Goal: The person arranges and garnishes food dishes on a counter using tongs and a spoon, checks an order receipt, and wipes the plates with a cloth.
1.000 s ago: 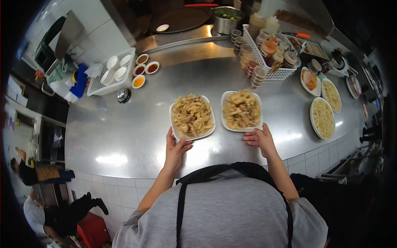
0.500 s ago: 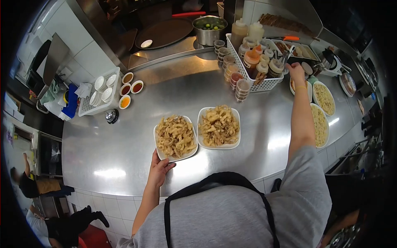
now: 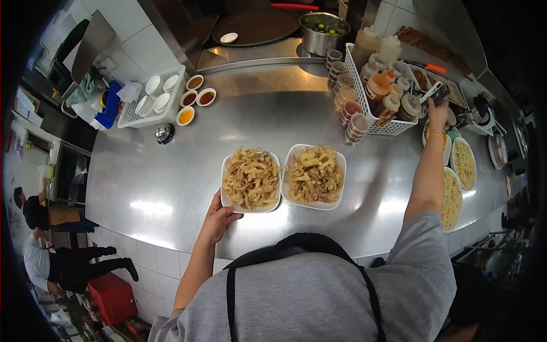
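Two squarish white plates stand side by side on the steel counter, a left plate and a right plate, both heaped with battered fried pieces. My left hand is at the near left corner of the left plate, its fingers against the edge. My right hand reaches far right and is closed around a metal utensil that looks like tongs, beside the sauce bottles. Its fingertips are partly hidden. Below my right hand is a white dish with food, mostly behind the wrist.
A white basket holds sauce bottles, with stacked sauce cups alongside. Oval plates of pale food sit at right. Small sauce dishes, a bell and a basket of white dishes are left. Two people stand far left.
The view has shifted, so the counter items sit differently in it. My right hand has lifted the metal utensil from beside the bottles. My left hand stays at the left plate.
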The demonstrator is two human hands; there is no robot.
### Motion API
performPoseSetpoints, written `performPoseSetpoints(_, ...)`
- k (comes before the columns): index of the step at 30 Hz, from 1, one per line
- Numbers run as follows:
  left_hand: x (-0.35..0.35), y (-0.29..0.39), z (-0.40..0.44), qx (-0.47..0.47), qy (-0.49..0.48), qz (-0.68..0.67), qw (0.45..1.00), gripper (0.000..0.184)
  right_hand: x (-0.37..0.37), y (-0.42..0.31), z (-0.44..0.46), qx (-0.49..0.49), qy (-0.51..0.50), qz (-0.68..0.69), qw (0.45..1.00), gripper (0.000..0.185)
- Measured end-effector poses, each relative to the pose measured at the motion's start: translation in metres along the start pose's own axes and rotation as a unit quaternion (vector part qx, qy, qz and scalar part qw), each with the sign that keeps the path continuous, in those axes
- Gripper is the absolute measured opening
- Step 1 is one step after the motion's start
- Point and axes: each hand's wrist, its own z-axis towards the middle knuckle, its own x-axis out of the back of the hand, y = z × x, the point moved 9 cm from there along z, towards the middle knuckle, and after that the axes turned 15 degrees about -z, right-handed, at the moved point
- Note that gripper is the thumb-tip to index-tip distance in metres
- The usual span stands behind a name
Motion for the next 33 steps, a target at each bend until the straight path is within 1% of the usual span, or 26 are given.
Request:
performPoseSetpoints(1, -0.001, -0.001, 0.001, 0.002, -0.008, 0.004, 1.000, 0.063, 0.000, 0.002, -0.006, -0.002, 0.000, -0.005, 1.000, 0.054)
performPoseSetpoints(3, -0.005, 0.000, 0.000, 0.016, -0.022, 0.008, 1.000, 0.062, -0.008, 0.002, -0.015, 0.058, -0.048, 0.020, 0.997, 0.056)
performPoseSetpoints(5, -0.005, 0.002, 0.000, 0.007, -0.024, 0.013, 1.000, 0.061, 0.008, 0.012, -0.018, 0.029, 0.003, -0.005, 1.000, 0.050)
performPoseSetpoints(6, -0.005, 0.002, 0.000, 0.009, -0.022, 0.019, 1.000, 0.061, 0.002, 0.033, -0.010, -0.059, -0.038, 0.167, 0.983, 0.047)
performPoseSetpoints(7, -0.003, 0.002, 0.001, 0.001, -0.017, 0.028, 0.999, 0.060, 0.001, 0.041, -0.012, -0.142, -0.076, 0.337, 0.928, 0.043)
performPoseSetpoints(8, -0.004, 0.001, 0.000, 0.004, -0.014, 0.027, 1.000, 0.060, 0.017, 0.053, -0.014, -0.202, -0.029, 0.422, 0.883, 0.039)
performPoseSetpoints(9, -0.005, 0.001, -0.001, 0.003, -0.008, 0.024, 1.000, 0.059, 0.040, 0.062, -0.014, -0.238, 0.002, 0.435, 0.868, 0.038)
performPoseSetpoints(11, -0.006, 0.001, -0.001, -0.001, -0.001, 0.024, 1.000, 0.059, 0.026, 0.113, 0.005, -0.320, -0.015, 0.541, 0.777, 0.027)
performPoseSetpoints(12, -0.005, 0.001, -0.002, -0.007, 0.011, 0.024, 1.000, 0.058, 0.029, 0.134, 0.015, -0.332, -0.019, 0.536, 0.776, 0.024)
performPoseSetpoints(13, -0.007, 0.001, -0.003, -0.013, 0.022, 0.025, 0.999, 0.056, 0.020, 0.161, 0.031, -0.316, -0.048, 0.548, 0.773, 0.022)
performPoseSetpoints(14, -0.003, -0.001, -0.003, -0.012, 0.032, 0.028, 0.999, 0.055, 0.017, 0.180, 0.040, -0.322, -0.065, 0.547, 0.770, 0.023)
performPoseSetpoints(16, 0.002, -0.002, -0.001, -0.015, 0.056, 0.041, 0.997, 0.052, 0.010, 0.202, 0.060, -0.327, -0.083, 0.547, 0.766, 0.024)
performPoseSetpoints(17, 0.003, -0.002, 0.000, -0.015, 0.059, 0.052, 0.997, 0.053, 0.013, 0.220, 0.070, -0.342, -0.094, 0.397, 0.846, 0.022)
performPoseSetpoints(18, 0.003, -0.002, 0.000, -0.015, 0.065, 0.050, 0.997, 0.054, 0.016, 0.235, 0.078, -0.348, -0.103, 0.235, 0.902, 0.020)
performPoseSetpoints(19, 0.002, -0.003, -0.001, -0.015, 0.070, 0.048, 0.996, 0.054, 0.009, 0.242, 0.086, -0.347, -0.104, 0.235, 0.902, 0.020)
performPoseSetpoints(20, 0.002, -0.003, 0.000, -0.016, 0.078, 0.061, 0.995, 0.055, 0.006, 0.237, 0.103, -0.241, -0.140, 0.021, 0.960, 0.033)
performPoseSetpoints(21, 0.003, -0.004, 0.000, -0.015, 0.079, 0.061, 0.995, 0.055, -0.004, 0.231, 0.115, -0.120, -0.167, -0.193, 0.959, 0.045)
performPoseSetpoints(22, 0.004, -0.004, 0.000, -0.017, 0.087, 0.064, 0.994, 0.056, -0.016, 0.233, 0.123, -0.084, -0.166, -0.235, 0.954, 0.047)
performPoseSetpoints(23, 0.005, -0.004, 0.000, -0.019, 0.095, 0.068, 0.993, 0.057, -0.027, 0.240, 0.131, -0.083, -0.168, -0.234, 0.954, 0.047)
performPoseSetpoints(25, 0.000, -0.004, 0.000, -0.023, 0.102, 0.075, 0.992, 0.058, -0.072, 0.258, 0.129, -0.138, -0.339, -0.103, 0.925, 0.035)
performPoseSetpoints(26, -0.004, -0.004, 0.000, -0.023, 0.101, 0.068, 0.992, 0.059, -0.083, 0.262, 0.132, -0.139, -0.346, -0.066, 0.926, 0.027)
performPoseSetpoints(27, -0.005, -0.005, 0.000, -0.022, 0.100, 0.062, 0.993, 0.059, -0.082, 0.256, 0.134, -0.139, -0.349, -0.065, 0.925, 0.027)
performPoseSetpoints(29, -0.007, -0.005, 0.000, -0.024, 0.105, 0.056, 0.993, 0.060, -0.083, 0.248, 0.135, -0.097, -0.395, -0.187, 0.894, 0.025)
performPoseSetpoints(30, -0.009, -0.005, -0.001, -0.025, 0.110, 0.050, 0.992, 0.060, -0.090, 0.249, 0.134, -0.090, -0.431, -0.230, 0.868, 0.025)
performPoseSetpoints(31, -0.010, -0.005, 0.000, -0.025, 0.114, 0.045, 0.992, 0.060, -0.093, 0.250, 0.132, -0.091, -0.433, -0.231, 0.866, 0.025)
performPoseSetpoints(33, -0.011, -0.006, 0.001, -0.021, 0.107, 0.043, 0.993, 0.061, -0.101, 0.252, 0.120, -0.088, -0.488, -0.232, 0.837, 0.027)
